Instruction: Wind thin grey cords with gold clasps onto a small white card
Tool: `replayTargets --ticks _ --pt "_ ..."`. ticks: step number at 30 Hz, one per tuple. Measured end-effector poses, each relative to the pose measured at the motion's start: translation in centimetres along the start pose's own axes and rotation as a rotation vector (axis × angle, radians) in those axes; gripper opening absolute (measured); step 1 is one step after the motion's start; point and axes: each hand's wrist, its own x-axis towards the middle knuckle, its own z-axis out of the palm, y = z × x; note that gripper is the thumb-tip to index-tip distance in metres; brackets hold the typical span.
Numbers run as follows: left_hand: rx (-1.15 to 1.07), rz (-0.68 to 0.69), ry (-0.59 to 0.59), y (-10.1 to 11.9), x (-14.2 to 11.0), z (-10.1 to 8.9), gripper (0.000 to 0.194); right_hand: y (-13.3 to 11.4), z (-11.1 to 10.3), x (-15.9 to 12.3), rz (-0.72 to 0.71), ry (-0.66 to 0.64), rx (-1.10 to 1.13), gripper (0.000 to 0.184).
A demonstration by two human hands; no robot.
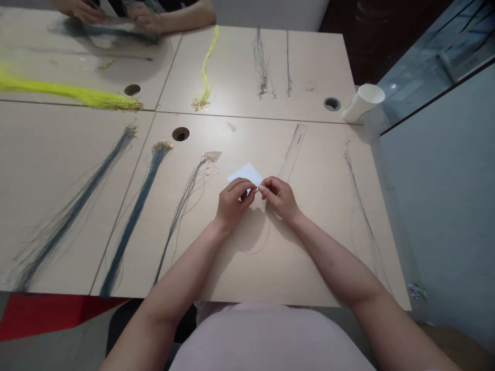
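Over the middle of the table, my left hand [234, 200] and my right hand [280, 198] meet with fingertips pinched together. Between them is a thin line [250, 253], whose loop hangs down and lies on the table below. Whether a hook is at the pinched end is too small to tell. A white paper [247, 170] lies just beyond my fingers. Close to my right hand is a clear ruler [294, 152], lying slantwise. Left of my hands lies a loose bunch of thin dark lines [184, 198] with gold hook-like ends on a small brown piece.
Two thick dark line bundles [133, 229] lie at left. Yellow bundles [77, 94] and thin strands [263, 67] are farther off. A white tube [363, 102] stands at the far right corner. More strands [361, 203] lie at right. Another person's hands [145, 18] work across the table.
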Motion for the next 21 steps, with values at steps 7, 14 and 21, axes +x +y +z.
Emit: replayTargets --ticks 7,14,21 --pt "-0.016 -0.029 0.007 0.0 0.03 0.13 0.006 0.05 0.11 0.0 -0.016 0.012 0.024 0.02" --pt "-0.016 -0.052 0.033 -0.09 -0.04 0.25 0.005 -0.11 0.09 0.0 -0.006 0.019 0.019 0.021" --pt "-0.014 -0.053 0.021 0.01 0.0 0.17 0.003 -0.21 0.09 -0.03 0.0 0.022 0.008 0.021"
